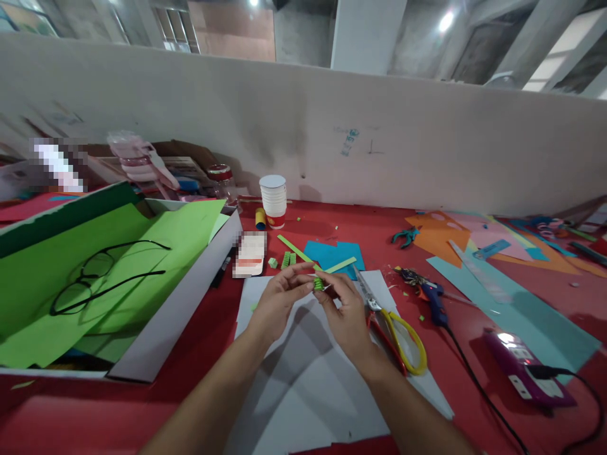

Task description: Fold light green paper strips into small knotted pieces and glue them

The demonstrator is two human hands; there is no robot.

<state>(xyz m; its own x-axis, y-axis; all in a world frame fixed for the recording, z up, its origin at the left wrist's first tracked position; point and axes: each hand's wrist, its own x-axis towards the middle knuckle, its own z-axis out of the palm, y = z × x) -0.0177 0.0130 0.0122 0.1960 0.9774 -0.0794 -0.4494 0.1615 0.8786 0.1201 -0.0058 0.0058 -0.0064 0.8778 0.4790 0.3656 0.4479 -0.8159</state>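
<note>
Between the fingertips of my left hand (284, 295) and my right hand (342, 303) is a small folded green paper spring (318, 284). Both hands pinch it from either side, above the white paper sheets (308, 385). Just beyond my left fingers lie more folded green paper pieces (288, 260) and a pale green paper cube (272, 263). Light green paper strips (294, 248) reach across a blue paper piece (327, 254) behind the hands. Scissors (403, 341) with yellow and red handles rest beside my right hand.
A box (156, 322) of green paper with eyeglasses (90, 284) on top stands left. A paper cup (274, 202) is at the back. To the right are pliers (406, 237), a blue glue gun (434, 303) with a cord, and a purple power socket (526, 373).
</note>
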